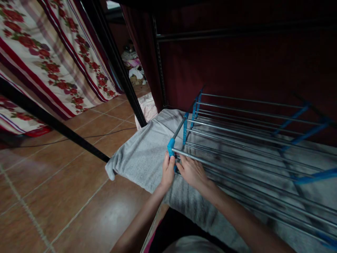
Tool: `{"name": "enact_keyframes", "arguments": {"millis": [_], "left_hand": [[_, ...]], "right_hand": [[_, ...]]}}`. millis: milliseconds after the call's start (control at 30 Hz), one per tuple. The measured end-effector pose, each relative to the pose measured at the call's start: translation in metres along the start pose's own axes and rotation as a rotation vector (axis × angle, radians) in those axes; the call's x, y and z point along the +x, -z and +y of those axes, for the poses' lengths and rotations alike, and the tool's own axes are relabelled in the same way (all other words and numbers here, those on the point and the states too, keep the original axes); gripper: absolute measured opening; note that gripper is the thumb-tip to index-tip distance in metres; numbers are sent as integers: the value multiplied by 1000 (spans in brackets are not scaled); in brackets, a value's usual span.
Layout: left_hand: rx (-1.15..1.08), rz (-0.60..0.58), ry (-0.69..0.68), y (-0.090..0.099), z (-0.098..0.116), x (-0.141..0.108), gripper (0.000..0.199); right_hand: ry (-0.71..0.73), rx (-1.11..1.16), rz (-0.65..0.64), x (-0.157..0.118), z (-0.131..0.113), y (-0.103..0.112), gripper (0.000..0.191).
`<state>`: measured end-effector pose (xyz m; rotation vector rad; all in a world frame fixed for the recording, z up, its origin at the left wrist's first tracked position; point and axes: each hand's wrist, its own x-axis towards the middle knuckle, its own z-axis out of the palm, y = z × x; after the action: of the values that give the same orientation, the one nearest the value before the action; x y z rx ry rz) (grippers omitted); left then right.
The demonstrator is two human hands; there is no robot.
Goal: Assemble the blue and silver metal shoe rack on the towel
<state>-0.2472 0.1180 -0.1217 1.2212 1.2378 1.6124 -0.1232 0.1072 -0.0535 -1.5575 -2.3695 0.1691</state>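
Observation:
A rack of grey metal tubes [231, 133] with blue plastic connectors lies on a grey blanket [139, 151]. My left hand [167, 170] is closed around the blue connector [171, 144] at the rack's near left corner, thumb toward me. Just to its right, my right hand [191, 170] has its fingers bent over a tube beside that same connector, its thumb and fingertips close to the blue plastic. Part of the connector's lower end is hidden behind the fingers.
Black metal posts [118, 66] and a black bar [52, 121] frame the left side. A floral curtain [58, 59] hangs over the tiled floor [65, 175]. Dark red cloth [237, 66] hangs behind the rack. A thin cable [86, 136] crosses the floor.

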Motion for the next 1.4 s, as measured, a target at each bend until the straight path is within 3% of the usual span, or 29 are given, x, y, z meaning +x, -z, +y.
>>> {"name": "enact_keyframes", "arguments": {"millis": [133,367,633,867,1400], "left_hand": [[-54,-51,40,2,-4,2,42],[-251,-29,153,3,-17,5,47],[-183,-70,77,2,-18,7,46],[-211,-13,111,2,-20,8,48],[-281,-18,138,5,-35,9,41]], "right_hand": [[-59,55,-113,20,-1,-4,39],[-45,-1,-108,24,-2,-4,35],[-68,-71,-151,20,-10,-7,41],[-78,44,-213,20,-1,0,35],[7,87,-257,18,6,6,31]]}}
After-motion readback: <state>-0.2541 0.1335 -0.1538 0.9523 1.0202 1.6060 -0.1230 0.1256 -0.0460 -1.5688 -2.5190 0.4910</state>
